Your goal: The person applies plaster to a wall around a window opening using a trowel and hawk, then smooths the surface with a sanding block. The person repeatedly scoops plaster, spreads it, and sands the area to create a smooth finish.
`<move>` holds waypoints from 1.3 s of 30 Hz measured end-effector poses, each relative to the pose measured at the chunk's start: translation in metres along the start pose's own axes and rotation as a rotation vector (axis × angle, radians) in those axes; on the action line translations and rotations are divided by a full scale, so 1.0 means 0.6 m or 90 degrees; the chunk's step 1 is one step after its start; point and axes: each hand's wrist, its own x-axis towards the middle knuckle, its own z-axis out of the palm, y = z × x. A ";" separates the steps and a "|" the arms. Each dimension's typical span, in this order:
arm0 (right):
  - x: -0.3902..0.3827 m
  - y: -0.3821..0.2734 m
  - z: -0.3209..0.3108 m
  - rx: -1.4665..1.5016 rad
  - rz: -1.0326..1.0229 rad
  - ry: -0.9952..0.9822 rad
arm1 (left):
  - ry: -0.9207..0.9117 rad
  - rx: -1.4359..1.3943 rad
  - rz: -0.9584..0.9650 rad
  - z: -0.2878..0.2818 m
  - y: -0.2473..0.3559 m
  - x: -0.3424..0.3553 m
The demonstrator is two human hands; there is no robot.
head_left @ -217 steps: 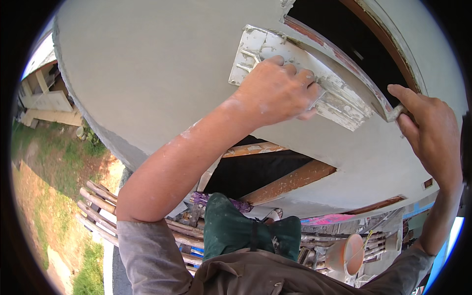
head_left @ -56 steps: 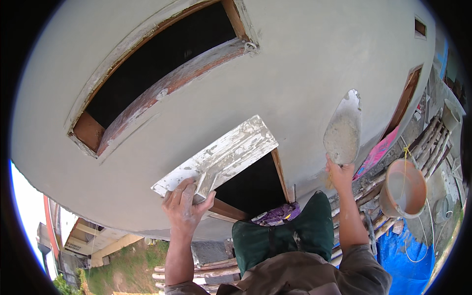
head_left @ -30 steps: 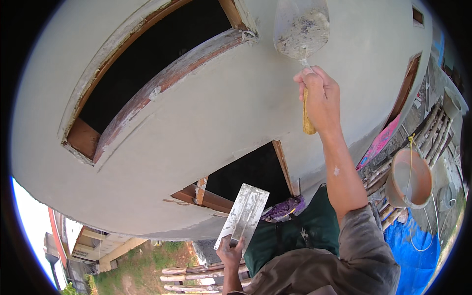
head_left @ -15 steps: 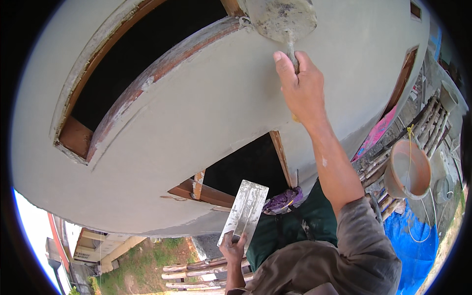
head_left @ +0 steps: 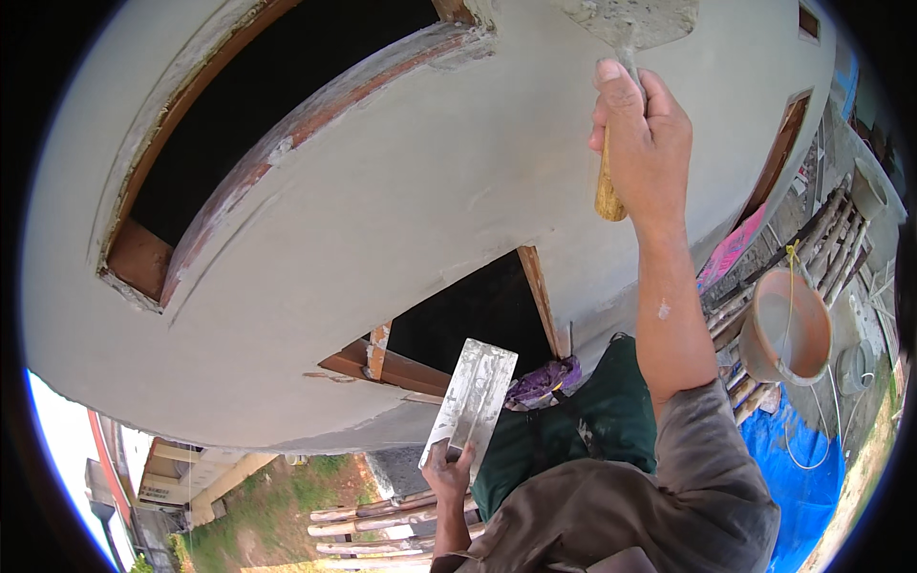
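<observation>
— What place is that?
— On my feed, I see an outdoor building site: a grey plastered wall, a wooden window frame, rough poles, an orange bucket and a blue tarp.

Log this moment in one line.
left hand: holds float | right hand: grips trowel, raised before grey wall | orange bucket: right side

Pink sheet, markings illegible, nothing readable

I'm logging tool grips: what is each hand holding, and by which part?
The right hand grips a trowel by its wooden handle, near the blade; the left hand holds a rectangular float by its grip bar.
</observation>
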 end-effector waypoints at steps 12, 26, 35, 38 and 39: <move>-0.058 0.040 -0.020 0.140 0.117 -0.084 | 0.029 0.015 0.221 -0.018 0.078 0.074; -0.059 0.062 -0.124 -0.324 -0.227 -0.119 | -0.007 0.004 0.071 -0.021 0.030 0.018; -0.053 -0.011 -0.196 -0.661 -0.310 -0.137 | -0.112 -0.073 0.095 -0.001 0.037 0.039; -0.049 -0.021 -0.191 -0.669 -0.330 -0.137 | -0.085 -0.093 0.140 0.015 0.041 0.042; -0.049 -0.022 -0.191 -0.663 -0.313 -0.143 | -0.084 -0.099 0.138 0.019 0.042 0.041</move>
